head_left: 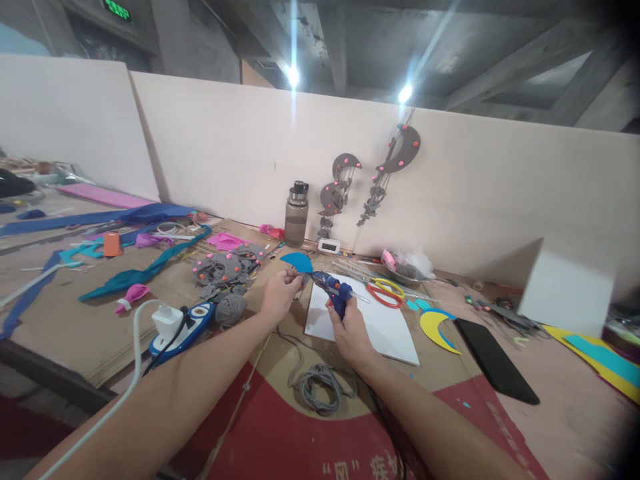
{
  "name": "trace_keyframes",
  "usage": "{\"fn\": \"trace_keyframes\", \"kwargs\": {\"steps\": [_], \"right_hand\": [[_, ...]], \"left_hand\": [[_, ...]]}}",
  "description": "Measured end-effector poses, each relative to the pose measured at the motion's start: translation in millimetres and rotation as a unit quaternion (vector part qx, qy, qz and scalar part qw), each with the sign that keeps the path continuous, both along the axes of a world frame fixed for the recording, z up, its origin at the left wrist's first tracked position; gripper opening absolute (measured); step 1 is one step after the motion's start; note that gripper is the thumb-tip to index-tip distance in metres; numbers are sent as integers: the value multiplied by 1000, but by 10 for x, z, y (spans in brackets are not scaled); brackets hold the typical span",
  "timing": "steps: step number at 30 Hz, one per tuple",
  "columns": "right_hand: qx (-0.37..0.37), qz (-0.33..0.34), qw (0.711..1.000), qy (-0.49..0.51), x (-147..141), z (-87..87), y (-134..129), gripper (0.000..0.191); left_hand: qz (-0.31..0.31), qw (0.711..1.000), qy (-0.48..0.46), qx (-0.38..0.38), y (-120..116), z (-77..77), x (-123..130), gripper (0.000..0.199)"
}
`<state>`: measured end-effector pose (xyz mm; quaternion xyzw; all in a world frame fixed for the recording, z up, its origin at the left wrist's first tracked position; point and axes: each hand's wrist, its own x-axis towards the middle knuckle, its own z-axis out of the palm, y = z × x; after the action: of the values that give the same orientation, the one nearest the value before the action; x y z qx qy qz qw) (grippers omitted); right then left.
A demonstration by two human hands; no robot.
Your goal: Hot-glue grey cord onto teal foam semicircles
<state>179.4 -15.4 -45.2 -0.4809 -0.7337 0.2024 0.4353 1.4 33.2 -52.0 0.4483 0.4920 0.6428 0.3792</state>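
One blue piece (299, 261), I note, sits mid-frame, pinched by the left hand (281, 290), just upper-left of the glue gun (340, 297) gripped in the right hand (354, 330).

One head-worn view, turned forward and downward across the flat white board (387, 327).
The camera is placed on the near side of the board, above it, at the height of the person's head. The left hand (279, 292), beside the board's left edge, and the right hand (353, 333), over the board, are seen from behind and at close range. Past the board, the pale partition (225, 147) is faced, and above this the ceiling (377, 50) is included. A wide field is covered, and the upper right corner is darkened.
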Motion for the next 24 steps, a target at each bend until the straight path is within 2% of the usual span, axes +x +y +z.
{"fn": "trace_keyframes", "kwargs": {"steps": [10,16,24], "right_hand": [[-3,-12,1000,8,10,-24,24,24],[-19,-21,999,42,17,-31,35,23],[-20,-17,997,75,22,-45,33,25]], "left_hand": [[-2,1000,-29,-1,-43,72,22,14],[-31,993,-109,13,-28,47,28,16],[-22,988,-156,-4,-38,53,43,19]]}}
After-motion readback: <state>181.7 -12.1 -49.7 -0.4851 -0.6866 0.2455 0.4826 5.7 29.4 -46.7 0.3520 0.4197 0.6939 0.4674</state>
